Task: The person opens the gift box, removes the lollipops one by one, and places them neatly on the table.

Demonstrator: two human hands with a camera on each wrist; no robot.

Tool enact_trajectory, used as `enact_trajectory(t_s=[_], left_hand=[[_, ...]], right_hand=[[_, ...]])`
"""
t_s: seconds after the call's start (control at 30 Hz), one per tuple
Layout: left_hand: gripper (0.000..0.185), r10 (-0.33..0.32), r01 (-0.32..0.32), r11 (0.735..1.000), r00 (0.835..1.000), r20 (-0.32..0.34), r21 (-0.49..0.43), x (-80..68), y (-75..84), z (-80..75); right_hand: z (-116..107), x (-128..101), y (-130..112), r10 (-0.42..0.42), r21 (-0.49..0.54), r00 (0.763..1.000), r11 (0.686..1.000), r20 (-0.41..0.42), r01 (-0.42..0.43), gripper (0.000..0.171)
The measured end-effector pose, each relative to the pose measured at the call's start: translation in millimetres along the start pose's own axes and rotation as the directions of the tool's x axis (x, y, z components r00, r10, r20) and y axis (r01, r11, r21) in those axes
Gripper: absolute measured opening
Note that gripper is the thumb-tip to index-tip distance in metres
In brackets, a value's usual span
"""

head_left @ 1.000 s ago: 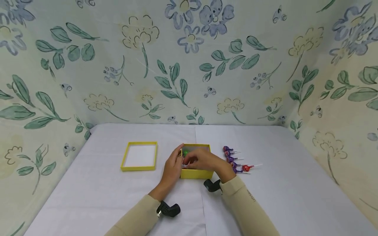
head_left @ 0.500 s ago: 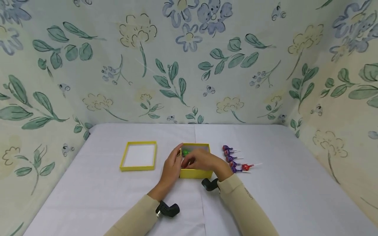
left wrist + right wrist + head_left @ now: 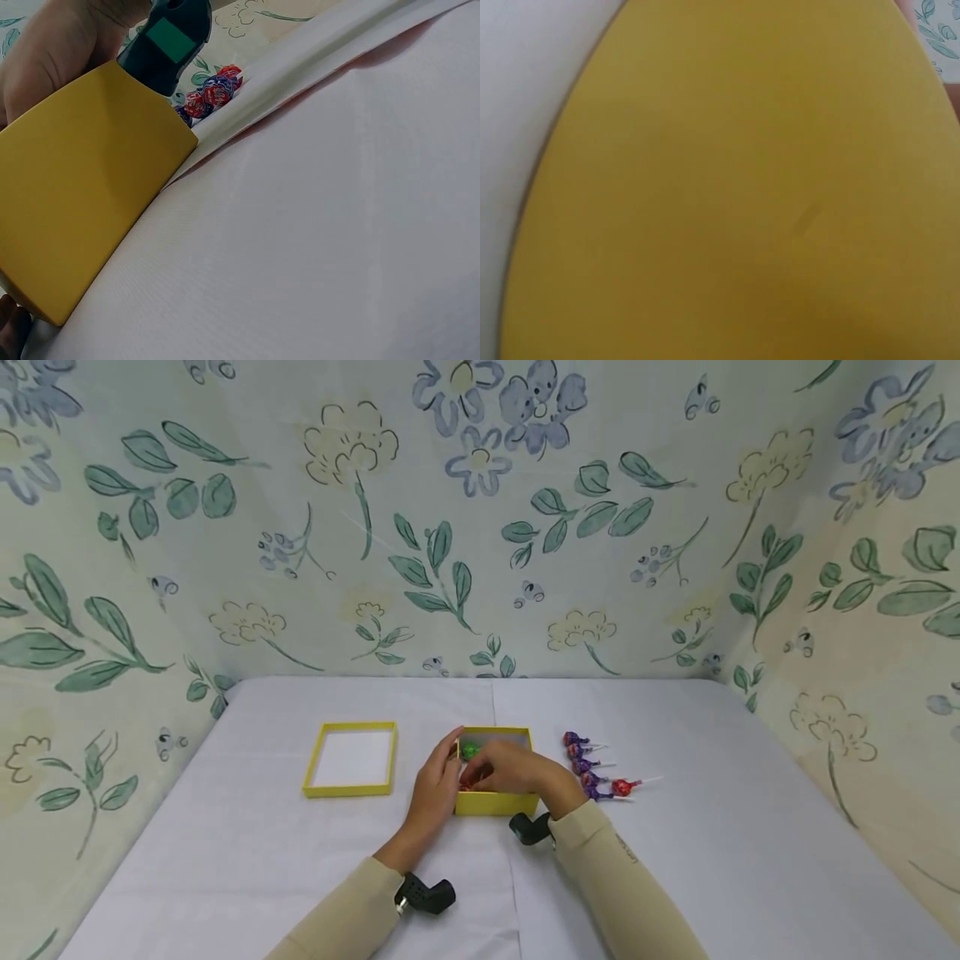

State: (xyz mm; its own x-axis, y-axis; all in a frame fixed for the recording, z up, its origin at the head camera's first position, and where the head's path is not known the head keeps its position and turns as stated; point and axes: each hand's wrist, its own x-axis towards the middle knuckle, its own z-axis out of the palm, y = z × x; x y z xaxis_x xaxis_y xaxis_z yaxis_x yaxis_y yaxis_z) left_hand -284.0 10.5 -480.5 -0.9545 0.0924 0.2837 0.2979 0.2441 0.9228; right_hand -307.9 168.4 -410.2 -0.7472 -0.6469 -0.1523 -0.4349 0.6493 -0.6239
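The yellow box [image 3: 497, 805] stands without its lid on the white cloth; its outer wall also fills most of the right wrist view. My left hand [image 3: 436, 783] lies along the box's left side, fingers extended against the wall. My right hand [image 3: 512, 768] reaches in over the front wall, its fingers curled and pinching a red-wrapped lollipop [image 3: 466, 787] near the left inner side. A green-wrapped lollipop [image 3: 470, 750] shows at the back left of the box. The right hand hides much of the inside.
The yellow-rimmed lid [image 3: 348, 792] lies upturned to the left. Right of the box several purple-wrapped lollipops [image 3: 582, 766] form a column, with a red lollipop [image 3: 622, 787] beside it, sticks pointing right. A floral curtain [image 3: 480, 568] hangs behind the table.
The right fingers have shifted slightly left and down inside the box, and more of the red wrapper shows at their tips. The left hand stays at the box's side.
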Motion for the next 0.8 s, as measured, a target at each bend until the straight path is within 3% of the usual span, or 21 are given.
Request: enact_trajectory(t_s=[0.5, 0.8], left_hand=[[0.049, 0.016, -0.016, 1.000, 1.000, -0.014, -0.002, -0.7, 2.3, -0.6], [0.049, 0.031, -0.031, 1.000, 0.999, -0.021, 0.001, 0.3, 1.6, 0.0]], right_hand=[[1.6, 0.3, 1.2, -0.009, -0.012, 1.000, 1.000, -0.003, 0.009, 0.012], [2.0, 0.5, 1.9, -0.024, -0.051, 0.998, 0.998, -0.051, 0.022, 0.010]])
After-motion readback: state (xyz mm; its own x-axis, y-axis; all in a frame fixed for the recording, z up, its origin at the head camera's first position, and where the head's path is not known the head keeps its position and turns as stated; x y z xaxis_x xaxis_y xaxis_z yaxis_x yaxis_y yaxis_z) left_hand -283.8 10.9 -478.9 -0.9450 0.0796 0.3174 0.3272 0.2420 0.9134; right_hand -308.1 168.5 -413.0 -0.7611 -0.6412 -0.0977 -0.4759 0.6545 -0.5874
